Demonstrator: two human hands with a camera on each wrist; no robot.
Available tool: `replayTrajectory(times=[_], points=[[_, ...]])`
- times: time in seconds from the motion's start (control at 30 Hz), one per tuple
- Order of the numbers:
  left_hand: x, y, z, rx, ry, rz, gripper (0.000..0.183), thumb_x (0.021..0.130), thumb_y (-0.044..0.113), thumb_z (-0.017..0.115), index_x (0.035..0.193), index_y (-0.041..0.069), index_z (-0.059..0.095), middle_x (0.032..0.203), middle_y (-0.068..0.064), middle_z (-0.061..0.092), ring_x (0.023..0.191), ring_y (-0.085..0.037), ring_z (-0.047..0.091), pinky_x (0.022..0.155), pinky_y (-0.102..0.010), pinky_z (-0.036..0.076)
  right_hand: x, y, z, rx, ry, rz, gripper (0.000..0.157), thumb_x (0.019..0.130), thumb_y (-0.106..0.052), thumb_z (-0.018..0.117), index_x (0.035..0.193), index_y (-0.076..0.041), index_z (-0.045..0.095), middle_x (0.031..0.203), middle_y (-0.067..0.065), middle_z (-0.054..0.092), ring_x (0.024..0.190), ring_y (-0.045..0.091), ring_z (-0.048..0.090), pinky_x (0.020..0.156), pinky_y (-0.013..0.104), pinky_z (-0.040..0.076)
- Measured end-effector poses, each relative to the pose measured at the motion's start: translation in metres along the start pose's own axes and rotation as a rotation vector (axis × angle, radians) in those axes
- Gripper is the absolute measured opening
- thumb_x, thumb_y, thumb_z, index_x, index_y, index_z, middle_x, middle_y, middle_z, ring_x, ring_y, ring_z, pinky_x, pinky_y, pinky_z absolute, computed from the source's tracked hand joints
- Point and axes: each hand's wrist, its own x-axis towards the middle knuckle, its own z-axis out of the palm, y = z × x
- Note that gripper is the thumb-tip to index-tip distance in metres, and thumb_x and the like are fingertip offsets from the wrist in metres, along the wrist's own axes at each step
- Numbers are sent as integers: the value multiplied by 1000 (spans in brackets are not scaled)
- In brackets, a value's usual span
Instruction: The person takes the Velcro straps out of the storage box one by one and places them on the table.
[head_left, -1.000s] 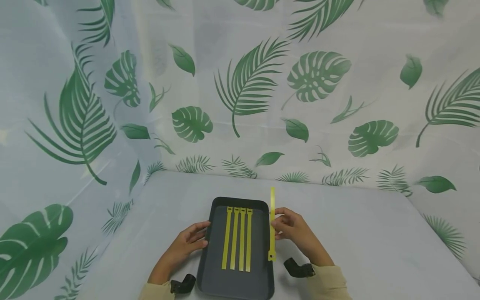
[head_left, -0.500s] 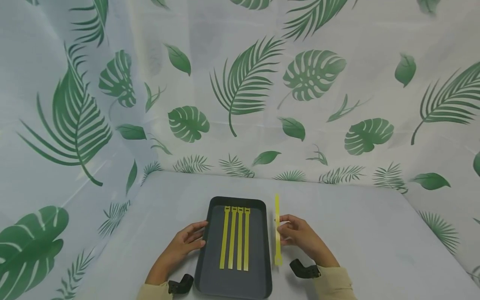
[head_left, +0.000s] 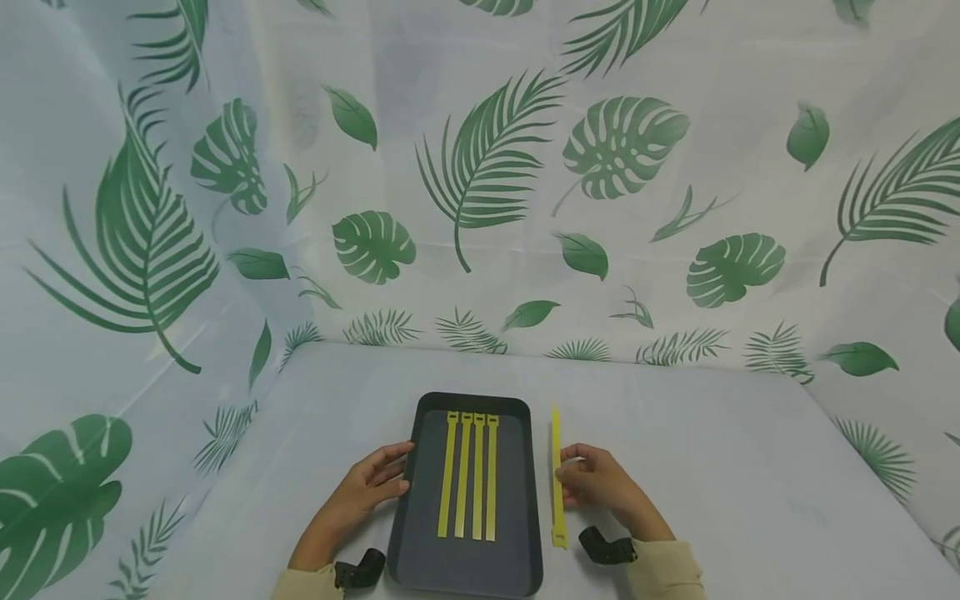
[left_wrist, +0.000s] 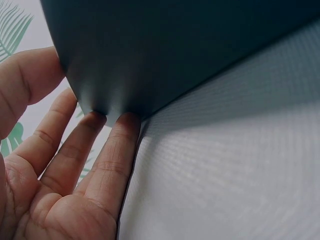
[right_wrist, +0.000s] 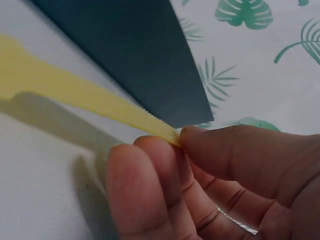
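My right hand (head_left: 603,485) pinches a yellow hook-and-loop cable tie (head_left: 557,512) between thumb and fingers, just right of a dark grey tray (head_left: 461,571). In the right wrist view the slotted end of the cable tie (right_wrist: 75,85) points away from the fingertips, close above the white surface. Several matching cable ties (head_left: 477,479) lie side by side inside the tray, slotted heads at the far end. With fairly straight fingers, my left hand (head_left: 367,487) touches the tray's left side; the left wrist view shows its fingertips against the tray's outer wall (left_wrist: 165,50).
A white-covered table (head_left: 720,467) extends around the tray. Behind it and at the sides hangs a white sheet (head_left: 517,275) printed with green leaves. A black wrist device (head_left: 362,568) sits on the left wrist and a similar device (head_left: 606,547) on the right.
My right hand has moved the held cable tie from the tray's right rim outward to the right, then down nearer the table. The left hand stays at the tray, and the ties inside keep their places.
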Motion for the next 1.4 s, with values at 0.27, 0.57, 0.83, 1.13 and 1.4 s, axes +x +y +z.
replayTrajectory(times=[0.27, 0.57, 0.83, 1.13, 1.4], points=[[0, -1, 0, 4, 3, 4, 68, 106, 16, 72, 162, -6, 40, 170, -28, 36, 155, -48, 38, 120, -52, 43, 1, -1, 11, -87, 143, 92, 22, 96, 4, 73, 115, 9, 64, 80, 10, 69, 66, 18, 67, 61, 31, 62], [0, -1, -1, 7, -12, 9, 67, 107, 16, 70, 162, -7, 40, 170, -28, 36, 156, -48, 37, 121, -50, 44, -1, -2, 16, -165, 217, 118, 12, 93, 1, 78, 94, 1, 66, 71, 7, 68, 58, 16, 65, 56, 28, 58], [0, -1, -1, 11, 0, 1, 68, 106, 17, 72, 162, -5, 41, 170, -27, 37, 155, -48, 38, 122, -54, 41, -2, -3, 17, -188, 257, 133, 15, 92, 2, 78, 91, -1, 63, 72, 8, 67, 58, 17, 66, 55, 29, 59], [0, -1, -2, 7, -1, 5, 67, 107, 17, 71, 162, -6, 41, 170, -27, 37, 155, -48, 38, 121, -52, 43, -4, -6, 16, -187, 230, 49, 11, 97, -3, 75, 102, 2, 66, 74, 7, 66, 59, 19, 66, 56, 31, 57], [1, -2, -2, -2, -10, 11, 67, 107, 16, 71, 162, -6, 41, 170, -27, 37, 155, -48, 38, 121, -51, 43, -3, -12, 15, -196, 225, -36, 11, 98, -4, 73, 105, 3, 68, 75, 6, 66, 61, 21, 66, 58, 32, 57]])
